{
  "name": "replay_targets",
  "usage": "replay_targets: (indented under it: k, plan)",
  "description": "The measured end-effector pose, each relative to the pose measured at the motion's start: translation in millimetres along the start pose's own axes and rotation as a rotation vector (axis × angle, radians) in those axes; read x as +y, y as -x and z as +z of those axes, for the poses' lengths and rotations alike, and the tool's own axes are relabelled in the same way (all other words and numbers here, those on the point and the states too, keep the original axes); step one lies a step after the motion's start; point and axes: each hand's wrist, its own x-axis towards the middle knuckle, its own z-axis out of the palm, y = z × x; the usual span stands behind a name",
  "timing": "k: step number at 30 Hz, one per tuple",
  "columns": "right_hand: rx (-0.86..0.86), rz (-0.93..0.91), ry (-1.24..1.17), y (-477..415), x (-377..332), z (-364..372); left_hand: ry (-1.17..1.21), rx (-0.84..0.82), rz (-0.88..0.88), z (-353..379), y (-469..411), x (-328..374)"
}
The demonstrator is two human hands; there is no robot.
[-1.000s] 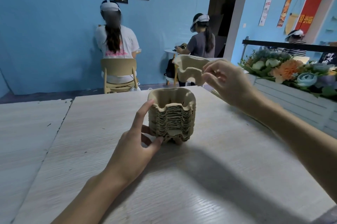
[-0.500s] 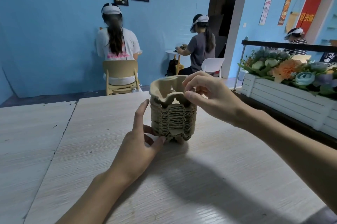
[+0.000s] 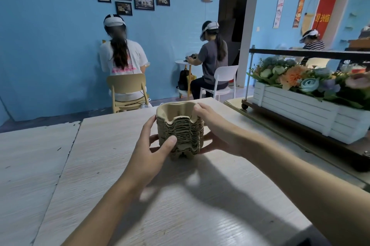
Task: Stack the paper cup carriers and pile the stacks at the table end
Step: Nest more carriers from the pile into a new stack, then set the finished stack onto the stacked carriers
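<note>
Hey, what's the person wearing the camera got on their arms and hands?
Nothing visible. The left hand and right hand have no gloves, and no ring, watch or bracelet shows. The left forearm and right forearm are uncovered to the frame edge; no sleeve is in view.

I read the stack of carriers [image 3: 180, 131] as moulded paper pulp: dull tan and matt, with a rough fibrous skin and soft, uneven rims. The tabletop [image 3: 200, 205] under it looks like pale whitewashed wood with a fine streaky grain. It is mostly satin, with a glossy patch near me where light bounces off. The planter box [image 3: 296, 109] on my right seems to be slatted wood painted a flat white. I cannot tell whether its flowers [image 3: 292, 77] are cloth or real. The rail [image 3: 308, 52] above them looks like dark metal. The white chair [image 3: 226, 73] appears to be smooth plastic with a slight sheen, and the tan chair [image 3: 128, 83] is smooth too. The blue wall [image 3: 50, 55] is matt paint.
</note>
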Motion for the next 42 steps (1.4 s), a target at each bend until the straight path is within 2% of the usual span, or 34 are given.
replay_targets:
  k: [5, 13, 19, 27, 35, 42]
  plan:
    - [-0.031, -0.070, 0.004, 24, -9, 13, 0.119, 0.095, -0.052, -9, 11, 23]
    - [-0.205, -0.193, -0.044, 70, -67, 75, -0.056, 0.251, 0.040, -76, 71, 98]
    - [-0.382, -0.244, -0.035, 95, -116, 168, -0.139, 0.391, 0.039, -171, 132, 142]
    - [-0.650, -0.249, -0.043, 109, -154, 323, -0.230, 0.574, 0.026, -312, 221, 164]
    - [-0.584, -0.335, 0.096, 81, -175, 467, -0.245, 0.710, 0.007, -437, 247, 160]
    - [-0.498, -0.411, 0.002, 28, -204, 581, -0.230, 0.762, 0.009, -548, 221, 147]
